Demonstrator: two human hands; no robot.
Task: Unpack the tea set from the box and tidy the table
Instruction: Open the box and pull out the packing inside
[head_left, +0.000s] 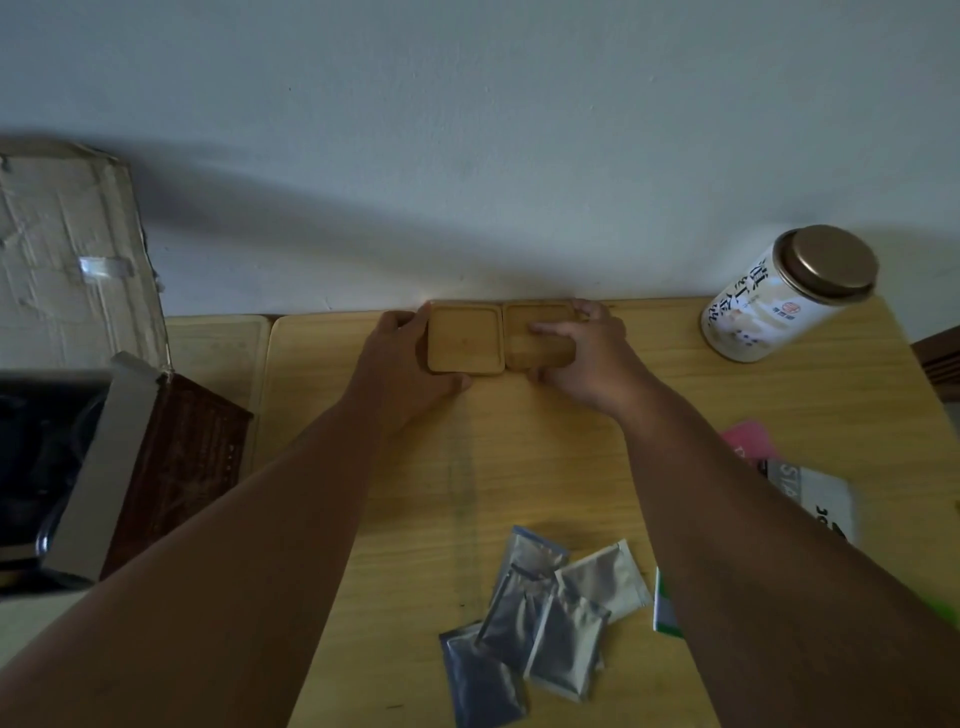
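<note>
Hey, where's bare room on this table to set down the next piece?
Bare tabletop lies between the wooden trays and the foil packets, and at the far edge between the right hand and the tea tin. Crowded: around the foil packets near you and the printed packets on the right.

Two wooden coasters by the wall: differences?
Left square light-wood coaster shows its whole recessed face; right square light-wood coaster is partly hidden by the right hand. Left hand grips the left one's edges; the right hand clasps the right one over its top. Same shape, side by side.
</note>
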